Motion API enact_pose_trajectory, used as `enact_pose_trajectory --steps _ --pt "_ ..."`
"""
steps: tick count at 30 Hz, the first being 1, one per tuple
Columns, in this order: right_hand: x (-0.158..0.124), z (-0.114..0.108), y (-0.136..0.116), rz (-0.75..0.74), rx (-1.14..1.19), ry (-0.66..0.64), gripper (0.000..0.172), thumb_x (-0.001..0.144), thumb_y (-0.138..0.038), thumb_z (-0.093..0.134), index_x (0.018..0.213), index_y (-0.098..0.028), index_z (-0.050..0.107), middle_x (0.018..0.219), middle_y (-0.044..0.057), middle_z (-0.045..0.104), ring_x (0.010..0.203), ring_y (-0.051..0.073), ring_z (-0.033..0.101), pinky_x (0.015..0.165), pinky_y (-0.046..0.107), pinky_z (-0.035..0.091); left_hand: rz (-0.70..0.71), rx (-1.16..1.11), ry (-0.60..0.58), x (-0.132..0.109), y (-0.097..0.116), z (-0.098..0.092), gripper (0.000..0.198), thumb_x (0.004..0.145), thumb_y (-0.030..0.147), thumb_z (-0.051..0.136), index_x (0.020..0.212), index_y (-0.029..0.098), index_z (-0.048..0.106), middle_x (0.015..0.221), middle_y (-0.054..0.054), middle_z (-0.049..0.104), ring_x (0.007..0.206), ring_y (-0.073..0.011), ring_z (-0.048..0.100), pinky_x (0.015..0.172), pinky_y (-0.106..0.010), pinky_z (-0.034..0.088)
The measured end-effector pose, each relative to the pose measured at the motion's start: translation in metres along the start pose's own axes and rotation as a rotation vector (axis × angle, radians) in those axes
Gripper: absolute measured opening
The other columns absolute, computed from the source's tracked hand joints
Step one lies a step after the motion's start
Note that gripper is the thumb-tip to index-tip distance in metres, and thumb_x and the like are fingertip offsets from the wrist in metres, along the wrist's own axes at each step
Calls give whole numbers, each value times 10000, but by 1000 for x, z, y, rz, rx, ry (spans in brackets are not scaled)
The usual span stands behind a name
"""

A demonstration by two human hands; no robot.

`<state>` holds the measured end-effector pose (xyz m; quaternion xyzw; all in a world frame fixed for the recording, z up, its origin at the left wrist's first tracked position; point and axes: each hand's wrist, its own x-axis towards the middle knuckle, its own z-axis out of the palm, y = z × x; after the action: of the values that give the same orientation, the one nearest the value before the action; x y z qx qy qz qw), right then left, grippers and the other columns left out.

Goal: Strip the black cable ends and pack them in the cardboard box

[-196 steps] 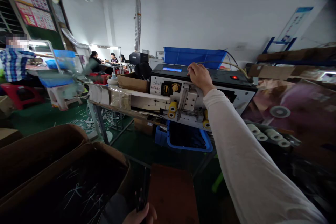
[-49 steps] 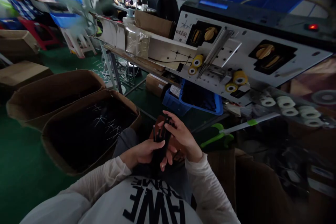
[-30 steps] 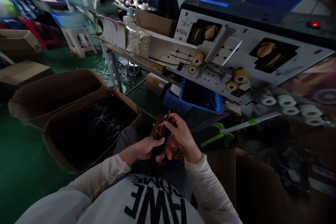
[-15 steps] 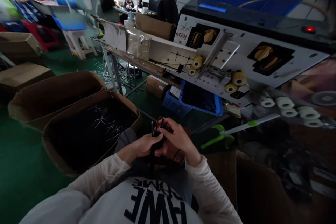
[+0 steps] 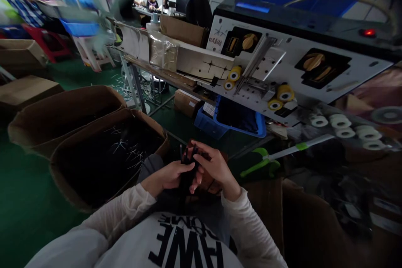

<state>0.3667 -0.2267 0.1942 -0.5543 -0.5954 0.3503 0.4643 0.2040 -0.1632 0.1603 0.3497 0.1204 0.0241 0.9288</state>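
Note:
In front of my body, my left hand is wrapped round a bundle of dark cables, its thumb lying across them. The upper ends of several cables stick up above the thumb. On the other side, my right hand grips the same bundle near those ends, thumb and forefinger on it and the other fingers curled below. The lower part of the bundle fades into the dark over my lap.
Left of my hands are two cardboard boxes with dark contents and white ties. A machine with yellow rollers stands ahead. Below it is a blue bin; a green-and-white stand lies right. People sit at a far table.
My right hand's lower fingers have shifted slightly on the bundle, and its thumb has moved a little. My left hand stays round the cables. The view has moved very slightly.

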Motion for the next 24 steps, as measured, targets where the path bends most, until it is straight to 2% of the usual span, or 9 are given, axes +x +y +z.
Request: enact_pose_trajectory --steps 3,5,7,9,14,17,19,21,24 --pt "0 1 3 23 39 -9 345 855 -311 568 1186 -230 620 1036 46 673 507 56 543 582 227 497 7 -3 -49 1 0 -1 336 866 390 523 987 86 600 796 -96 615 546 -128 543 566 -308 457" --pt "-1 2 3 34 89 -3 450 850 -302 572 1296 -266 526 1087 45 659 471 43 526 526 211 486 15 -14 -43 0 1 0 310 868 368 530 978 88 605 759 -70 593 496 -79 461 527 -260 415" --pt "-1 3 1 43 126 14 615 847 -283 572 1416 -314 343 1126 41 645 451 34 519 494 202 481 16 -17 -22 -1 2 2 290 866 354 537 955 88 610 712 -43 559 470 -55 396 501 -233 378" --pt "-1 3 -1 32 109 23 654 848 -264 567 1437 -330 289 1118 30 648 499 44 555 540 209 502 19 -3 -8 -2 3 4 286 862 355 542 935 87 610 693 -34 541 469 -56 387 497 -235 377" --pt "0 1 -2 -43 10 48 399 845 -260 579 1243 -267 574 1048 30 676 889 155 643 803 287 514 10 9 -31 -2 7 6 277 855 353 549 942 95 600 709 -38 549 501 -85 444 535 -282 433" --pt "1 2 -1 -65 10 40 244 855 -292 573 1067 -232 677 1018 43 684 909 176 646 808 301 510 6 9 -35 -2 6 7 284 837 364 577 935 99 595 702 -32 544 496 -77 429 530 -273 431" --pt "2 2 0 -68 19 17 216 858 -302 573 1028 -230 687 990 41 686 875 166 647 803 298 505 -10 13 -25 -2 6 7 288 825 368 595 927 99 593 673 -18 524 479 -61 385 506 -243 401" --pt "2 1 3 -48 104 28 285 867 -316 563 1138 -247 623 1026 41 670 790 140 641 766 295 511 -9 13 11 0 7 7 270 821 366 602 900 108 586 621 10 474 466 -51 336 481 -209 353" --pt "2 2 10 -38 337 154 440 892 -375 524 1311 -270 439 1156 69 609 777 124 623 768 309 517 98 32 84 7 18 10 230 822 356 600 858 132 563 580 40 399 464 -50 304 464 -183 301"
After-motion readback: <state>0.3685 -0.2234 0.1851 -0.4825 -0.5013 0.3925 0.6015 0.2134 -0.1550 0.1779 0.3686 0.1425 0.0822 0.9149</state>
